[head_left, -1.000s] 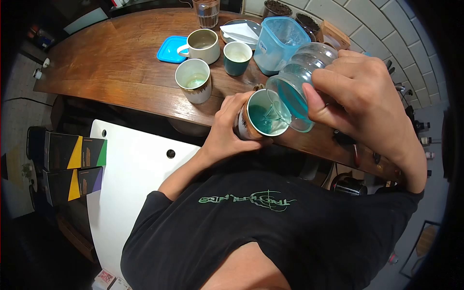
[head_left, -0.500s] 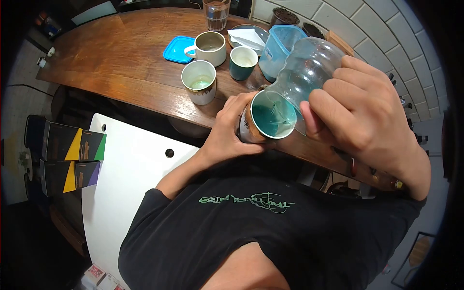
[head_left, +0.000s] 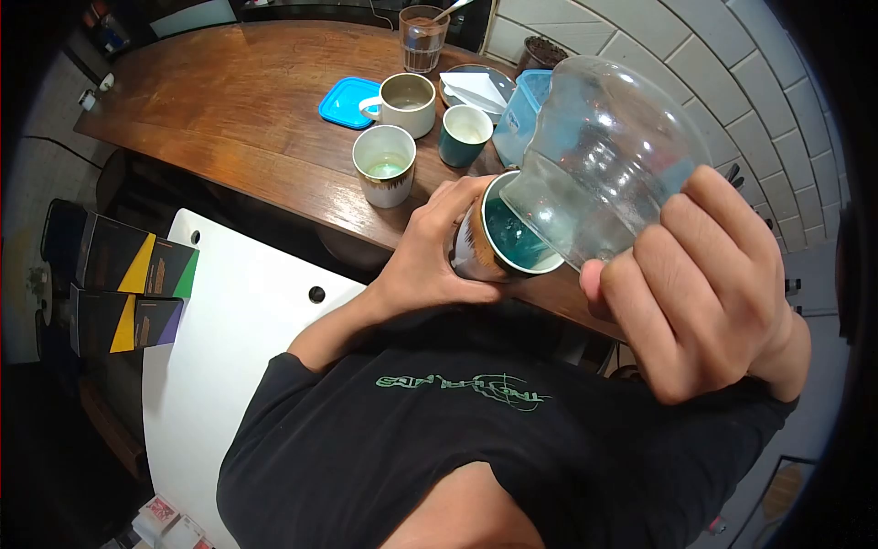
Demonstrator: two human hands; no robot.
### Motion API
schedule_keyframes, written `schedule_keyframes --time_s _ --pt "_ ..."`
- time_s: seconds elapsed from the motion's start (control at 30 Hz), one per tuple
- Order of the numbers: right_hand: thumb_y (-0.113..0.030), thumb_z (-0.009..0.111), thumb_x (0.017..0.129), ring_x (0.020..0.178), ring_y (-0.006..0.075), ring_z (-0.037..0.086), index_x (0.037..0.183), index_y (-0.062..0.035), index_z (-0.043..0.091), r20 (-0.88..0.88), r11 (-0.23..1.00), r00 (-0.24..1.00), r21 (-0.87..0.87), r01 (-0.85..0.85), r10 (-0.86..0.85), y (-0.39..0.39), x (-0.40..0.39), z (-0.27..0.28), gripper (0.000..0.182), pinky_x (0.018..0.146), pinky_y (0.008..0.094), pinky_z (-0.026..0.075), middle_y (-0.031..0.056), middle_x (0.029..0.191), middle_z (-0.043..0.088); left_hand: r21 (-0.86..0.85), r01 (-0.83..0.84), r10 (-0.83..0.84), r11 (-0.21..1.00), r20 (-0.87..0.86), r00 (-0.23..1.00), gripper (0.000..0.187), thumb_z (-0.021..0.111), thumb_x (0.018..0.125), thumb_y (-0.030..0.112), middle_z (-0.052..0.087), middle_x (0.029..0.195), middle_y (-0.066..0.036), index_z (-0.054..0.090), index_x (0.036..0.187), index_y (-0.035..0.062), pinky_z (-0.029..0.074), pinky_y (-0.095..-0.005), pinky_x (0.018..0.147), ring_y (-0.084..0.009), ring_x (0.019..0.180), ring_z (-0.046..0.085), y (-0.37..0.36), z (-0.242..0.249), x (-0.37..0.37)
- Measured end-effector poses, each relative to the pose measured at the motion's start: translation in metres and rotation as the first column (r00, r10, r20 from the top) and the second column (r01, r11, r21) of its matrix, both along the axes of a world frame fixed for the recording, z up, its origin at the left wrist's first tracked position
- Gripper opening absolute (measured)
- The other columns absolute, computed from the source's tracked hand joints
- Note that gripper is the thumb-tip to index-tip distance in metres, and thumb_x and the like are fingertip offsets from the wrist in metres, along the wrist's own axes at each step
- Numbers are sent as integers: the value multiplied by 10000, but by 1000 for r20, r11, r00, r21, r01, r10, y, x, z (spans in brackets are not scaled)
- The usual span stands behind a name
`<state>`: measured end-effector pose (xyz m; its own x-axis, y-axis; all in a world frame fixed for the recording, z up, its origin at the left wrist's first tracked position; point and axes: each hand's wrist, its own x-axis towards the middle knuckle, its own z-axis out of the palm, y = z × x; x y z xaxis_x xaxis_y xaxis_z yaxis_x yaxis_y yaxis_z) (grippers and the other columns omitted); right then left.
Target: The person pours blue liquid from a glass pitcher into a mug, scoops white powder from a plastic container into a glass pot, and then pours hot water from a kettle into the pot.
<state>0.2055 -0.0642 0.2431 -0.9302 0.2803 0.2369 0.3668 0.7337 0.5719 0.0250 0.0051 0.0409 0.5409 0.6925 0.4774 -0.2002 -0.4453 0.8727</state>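
My left hand (head_left: 434, 247) is wrapped round a patterned paper cup (head_left: 471, 245) with blue-green liquid inside. Above it my right hand (head_left: 700, 293) grips a clear glass vessel (head_left: 608, 156), tilted with its mouth over the cup's rim. The vessel hides part of the cup's opening. To the left of the held cup stand a second patterned cup (head_left: 384, 189) with a little pale liquid, a small dark green cup (head_left: 460, 145) and a beige mug (head_left: 409, 119).
On the wooden counter (head_left: 229, 101) lie a blue lid (head_left: 347, 102) and a plate with white paper (head_left: 476, 90). A blue plastic container (head_left: 517, 123), a glass with a spoon (head_left: 422, 46) and a pot of soil (head_left: 541, 53) stand behind. A white table (head_left: 238, 366) is at lower left.
My right hand has turned and moved slightly right and down, tipping the glass vessel more steeply over the cup. My left hand still holds the cup. The view has shifted slightly.
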Motion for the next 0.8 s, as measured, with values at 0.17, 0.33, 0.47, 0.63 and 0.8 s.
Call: schedule_keyframes --time_s 0.17,0.33,0.47,0.63,0.8 --pt "-21 614 908 476 201 435 577 34 497 -45 988 994 119 -95 101 2 -1 -7 355 496 336 414 88 531 419 -33 19 -19 999 -1 1000 934 860 538 206 597 1237 -143 492 1372 5 442 -392 1010 -299 1130 562 2 6 0" --pt "-38 581 951 464 186 463 593 31 526 150 978 984 166 -124 99 -7 5 1 368 531 351 477 75 505 422 15 -12 12 1000 15 1000 926 865 540 211 596 1240 -149 495 1361 -9 441 -390 1017 -296 1146 565 6 9 0" --pt "-45 580 958 466 187 456 604 35 535 -5 982 999 183 -44 46 -13 12 -2 365 525 357 472 78 508 419 1 -41 41 999 -24 999 913 894 565 248 598 1245 -143 503 1345 -21 438 -387 1023 -282 1158 562 3 13 0" --pt "-39 588 951 503 193 468 614 42 522 60 992 998 128 1 -8 -16 17 -1 354 537 371 471 74 547 434 20 -17 18 1000 -35 999 913 914 587 211 580 1260 -126 483 1357 -23 426 -367 1043 -235 1184 556 4 15 2" --pt "18 578 914 491 223 435 618 46 506 -54 996 998 75 38 -34 -22 16 -4 305 544 386 450 81 567 420 8 3 -2 1000 -91 996 927 912 599 148 561 1286 -113 450 1382 -31 412 -354 1072 -201 1225 546 2 18 2"
